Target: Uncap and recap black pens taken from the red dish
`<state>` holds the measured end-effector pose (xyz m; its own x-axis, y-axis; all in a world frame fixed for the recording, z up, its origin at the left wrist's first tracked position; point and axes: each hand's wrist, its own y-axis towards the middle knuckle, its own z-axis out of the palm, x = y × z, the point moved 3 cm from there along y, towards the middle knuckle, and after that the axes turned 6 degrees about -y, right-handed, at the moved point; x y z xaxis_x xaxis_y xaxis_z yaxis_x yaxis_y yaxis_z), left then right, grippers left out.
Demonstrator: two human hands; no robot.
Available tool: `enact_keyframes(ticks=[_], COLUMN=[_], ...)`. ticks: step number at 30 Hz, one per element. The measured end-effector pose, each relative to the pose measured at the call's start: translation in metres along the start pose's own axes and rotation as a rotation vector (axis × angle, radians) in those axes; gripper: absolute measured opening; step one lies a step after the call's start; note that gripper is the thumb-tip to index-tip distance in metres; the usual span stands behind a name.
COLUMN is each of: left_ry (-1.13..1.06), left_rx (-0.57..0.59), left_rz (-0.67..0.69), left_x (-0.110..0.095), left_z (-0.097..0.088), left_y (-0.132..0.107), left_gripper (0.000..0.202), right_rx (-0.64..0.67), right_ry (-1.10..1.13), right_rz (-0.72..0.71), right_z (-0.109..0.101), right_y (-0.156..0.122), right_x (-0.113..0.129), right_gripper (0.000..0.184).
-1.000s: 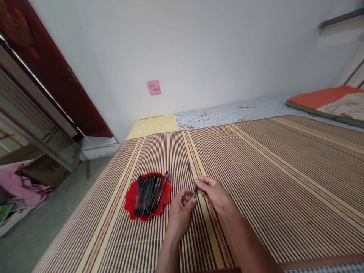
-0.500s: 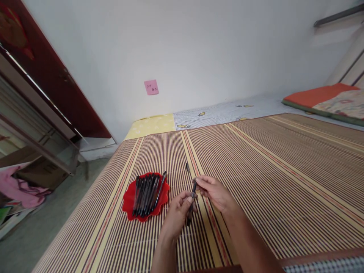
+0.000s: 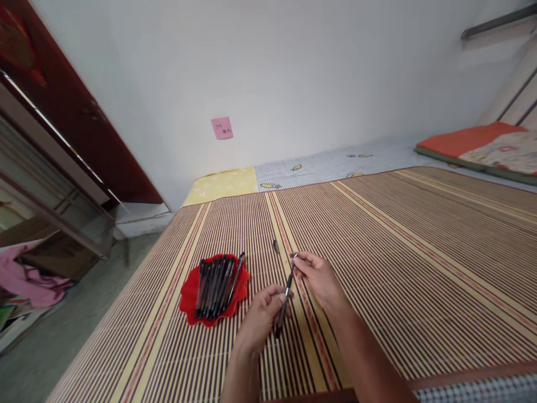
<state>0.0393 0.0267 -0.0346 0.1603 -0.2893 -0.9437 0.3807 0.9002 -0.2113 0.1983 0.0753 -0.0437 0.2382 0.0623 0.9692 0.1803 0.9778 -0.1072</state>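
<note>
Head view looks down at two bare hands over a striped bamboo mat (image 3: pixel 377 246). The left hand (image 3: pixel 262 316) is closed around the dark barrel of a pen (image 3: pixel 285 299), gripping its lower part between thumb and fingers. The right hand (image 3: pixel 319 275) pinches the pen's upper end, where a thin light piece, probably the tip or the refill, shows between its fingertips; whether that piece is going in or coming out cannot be told. The pen runs slantwise between the two hands, raised just off the mat.

Just beyond the right hand's fingertips a small dark piece (image 3: pixel 276 246) lies alone on the mat, likely a cap or a short pen part, touched by neither hand. Left of the left hand, near but apart from it, sits a red plate (image 3: pixel 188 296) with a wavy rim, and on it a row of black pens (image 3: pixel 216 280) lies side by side.

Judging by how things lie, most pens are already on the plate and look whole, while the one in hand is in two parts or close to it, and the loose piece is not yet fitted to anything. A pink note (image 3: pixel 222 127) sticks to the wall well beyond both hands.
</note>
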Motion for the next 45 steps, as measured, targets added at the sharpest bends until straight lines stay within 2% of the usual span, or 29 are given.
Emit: enact_keyframes(ticks=[4, 6, 10, 12, 14, 17, 21, 24, 29, 37, 42, 45], left_ry=[0.046, 0.078, 0.083, 0.117, 0.134, 0.084, -0.003, -0.088, -0.120, -0.139, -0.121, -0.154], left_rx=[0.014, 0.028, 0.120, 0.087, -0.033, -0.192, -0.215, -0.253, -0.288, -0.316, -0.297, -0.285], left_rz=[-0.059, -0.060, -0.011, -0.019, -0.001, 0.050, 0.093, 0.105, 0.160, 0.160, 0.138, 0.124], left_x=[0.003, 0.003, -0.002, -0.004, -0.006, -0.009, -0.007, -0.003, 0.001, 0.003, 0.005, 0.003], left_z=[-0.001, -0.001, -0.004, -0.007, -0.011, -0.011, -0.006, -0.009, -0.017, -0.018, -0.018, -0.016], left_y=[-0.001, -0.003, -0.007, -0.007, -0.006, -0.004, 0.000, 0.003, 0.006, 0.005, 0.004, 0.003], left_gripper=[0.023, 0.017, 0.015, 0.020, 0.027, 0.035, 0.033, 0.029, 0.028, 0.030, 0.028, 0.029], right_rx=[-0.308, -0.421, -0.524, -0.534, -0.512, -0.432, -0.316, -0.254, -0.082, 0.135, 0.197, 0.151], right_ry=[0.048, 0.067, 0.185, 0.242, 0.247, 0.156, 0.128, 0.189, 0.275, 0.254, 0.115, 0.063], right_rz=[-0.122, -0.191, -0.228, -0.224, -0.218, -0.189, -0.132, -0.114, -0.039, 0.044, -0.016, -0.019], right_z=[-0.019, -0.030, -0.044, -0.046, -0.042, -0.023, 0.009, 0.020, 0.015, 0.005, 0.004, 0.002], right_y=[0.009, 0.011, 0.013, 0.012, 0.009, 0.003, -0.006, -0.005, 0.001, -0.004, -0.002, -0.001], right_x=[-0.003, -0.002, 0.003, 0.006, 0.008, 0.007, 0.001, -0.003, 0.001, 0.017, 0.014, 0.013], right_gripper=[0.034, 0.030, 0.026, 0.026, 0.026, 0.029, 0.034, 0.034, 0.031, 0.029, 0.028, 0.029])
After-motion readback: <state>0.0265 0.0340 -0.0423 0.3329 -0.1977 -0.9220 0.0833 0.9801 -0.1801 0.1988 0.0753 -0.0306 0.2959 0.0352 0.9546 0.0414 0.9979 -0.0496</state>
